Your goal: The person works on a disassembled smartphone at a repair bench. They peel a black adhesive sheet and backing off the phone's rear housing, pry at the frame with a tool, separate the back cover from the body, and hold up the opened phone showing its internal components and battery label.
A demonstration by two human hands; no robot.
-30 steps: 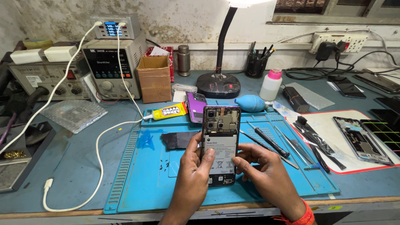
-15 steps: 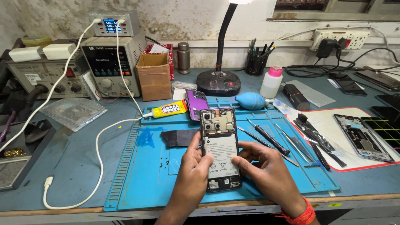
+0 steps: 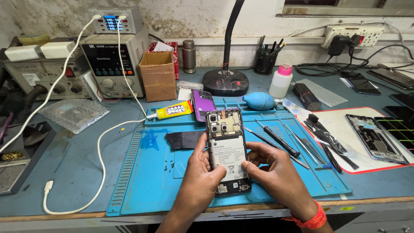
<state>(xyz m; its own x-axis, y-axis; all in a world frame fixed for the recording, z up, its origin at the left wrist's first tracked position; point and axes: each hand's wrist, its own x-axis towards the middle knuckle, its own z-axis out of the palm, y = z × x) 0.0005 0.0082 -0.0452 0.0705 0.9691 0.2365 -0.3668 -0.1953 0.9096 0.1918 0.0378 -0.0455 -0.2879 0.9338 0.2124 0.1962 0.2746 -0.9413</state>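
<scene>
The left hand and right hand grip an opened phone between them, fingers closed around its edges, thumbs on its white battery. It is held just above the blue mat on the table. Beyond the fingers lie a screwdriver, a glue tube and a purple back cover.

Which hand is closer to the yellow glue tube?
Left. The left hand grips the opened phone on its left edge, below and right of the yellow glue tube. The right hand holds the phone's far side, farther from the tube.
</scene>
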